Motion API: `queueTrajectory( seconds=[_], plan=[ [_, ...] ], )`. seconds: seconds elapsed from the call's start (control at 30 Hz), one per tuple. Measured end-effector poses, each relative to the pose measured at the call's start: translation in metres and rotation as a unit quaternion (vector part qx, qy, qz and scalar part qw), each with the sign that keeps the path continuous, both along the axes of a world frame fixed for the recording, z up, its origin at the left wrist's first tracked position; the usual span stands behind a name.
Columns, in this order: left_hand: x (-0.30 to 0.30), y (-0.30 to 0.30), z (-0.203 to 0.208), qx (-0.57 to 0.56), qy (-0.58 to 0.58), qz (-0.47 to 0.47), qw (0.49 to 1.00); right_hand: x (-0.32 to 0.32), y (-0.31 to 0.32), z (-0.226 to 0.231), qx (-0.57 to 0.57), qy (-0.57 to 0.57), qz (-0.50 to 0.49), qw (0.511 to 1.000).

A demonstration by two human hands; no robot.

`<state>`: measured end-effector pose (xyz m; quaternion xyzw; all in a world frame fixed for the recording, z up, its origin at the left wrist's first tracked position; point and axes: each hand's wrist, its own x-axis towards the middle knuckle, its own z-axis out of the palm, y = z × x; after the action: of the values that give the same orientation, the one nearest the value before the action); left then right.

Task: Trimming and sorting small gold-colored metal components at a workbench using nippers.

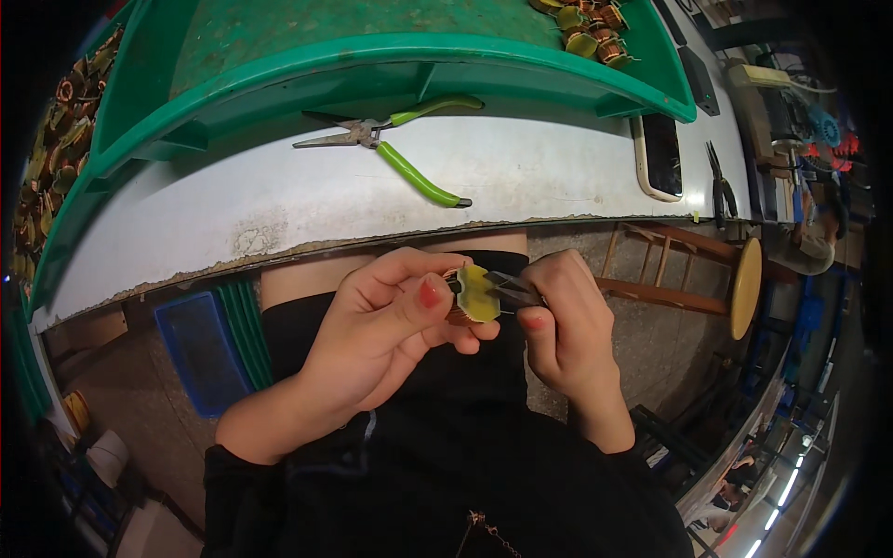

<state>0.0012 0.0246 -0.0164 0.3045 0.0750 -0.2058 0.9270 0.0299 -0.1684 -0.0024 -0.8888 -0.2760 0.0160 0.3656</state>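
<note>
My left hand (372, 316) is closed around a copper-wound coil (478, 296) with a yellow-green face plate, held above my lap. Thumb and fingers grip the coil by its edge. My right hand (574, 321) is closed on a small pair of pliers (513, 287), whose dark jaws point left and meet the coil's plate. Most of the handles are hidden in my palm, and I cannot make out exactly what the tips grip. A thin wire end sticks out near the lower right of the coil.
On the white table (279, 191) lie long-nose pliers (358, 136) with green handles, a phone (661, 158) and black-handled pliers (718, 191). A green tray (409, 48) holds several coils (595, 37); more coils (56, 158) are at far left. A wooden stool (744, 288) and blue crate (200, 353) stand below.
</note>
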Motion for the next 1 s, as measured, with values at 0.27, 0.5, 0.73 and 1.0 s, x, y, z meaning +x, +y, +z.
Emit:
queueTrajectory(
  seconds=[0.27,0.5,0.73,1.0],
  plan=[
    [0.001,0.002,-0.001,-0.114,0.048,-0.012,0.992,0.001,0.006,0.002,-0.004,-0.022,0.009,1.000],
    [-0.002,0.005,-0.002,-0.081,0.050,-0.008,0.995,0.002,0.008,0.004,-0.068,-0.056,0.032,0.996],
    [0.003,-0.019,-0.004,0.006,-0.040,0.048,0.998,-0.015,-0.025,-0.008,-0.142,-0.015,-0.060,0.988],
    [-0.006,-0.005,-0.006,0.112,-0.078,0.091,0.986,-0.007,0.000,-0.024,-0.107,0.006,-0.025,0.994]
  ],
)
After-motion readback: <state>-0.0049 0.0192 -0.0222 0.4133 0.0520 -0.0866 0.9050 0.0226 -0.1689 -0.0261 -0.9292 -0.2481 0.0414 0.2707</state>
